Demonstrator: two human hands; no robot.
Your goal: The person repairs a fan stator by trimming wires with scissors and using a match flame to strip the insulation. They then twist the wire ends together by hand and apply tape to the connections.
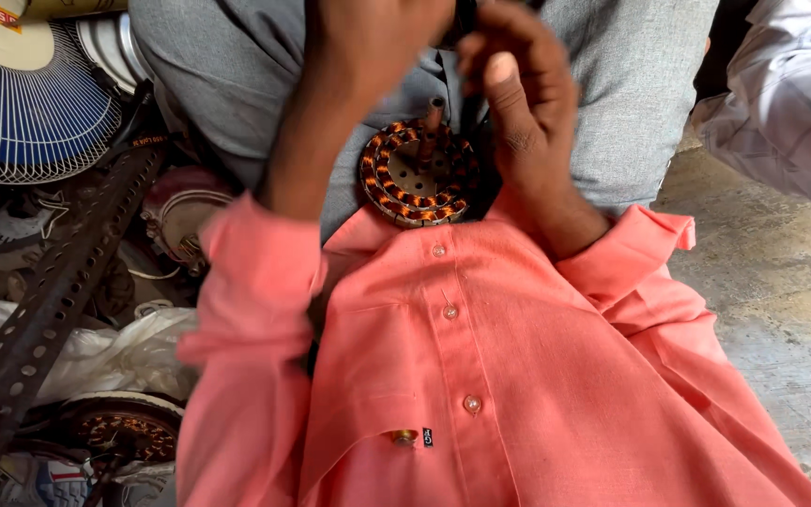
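Observation:
A round fan stator (415, 178) with orange copper windings rests on my lap against grey trousers (631, 84), its short shaft pointing up. My left hand (368, 47) hovers just above it, blurred, its fingers curled and its palm hidden. My right hand (518, 103) is beside the stator on the right, thumb forward. Its fingers close on a small dark part (463, 19) at the top edge. A thin dark wire (463, 103) runs from there down to the windings. My pink shirt (481, 376) fills the lower frame.
On the left lie a blue and white fan guard (30, 103), a perforated metal bar (58, 291), another wound stator (124, 432), white plastic bags and fan parts. Bare concrete floor (781, 282) is on the right. Another person's checked sleeve (781, 94) is at the top right.

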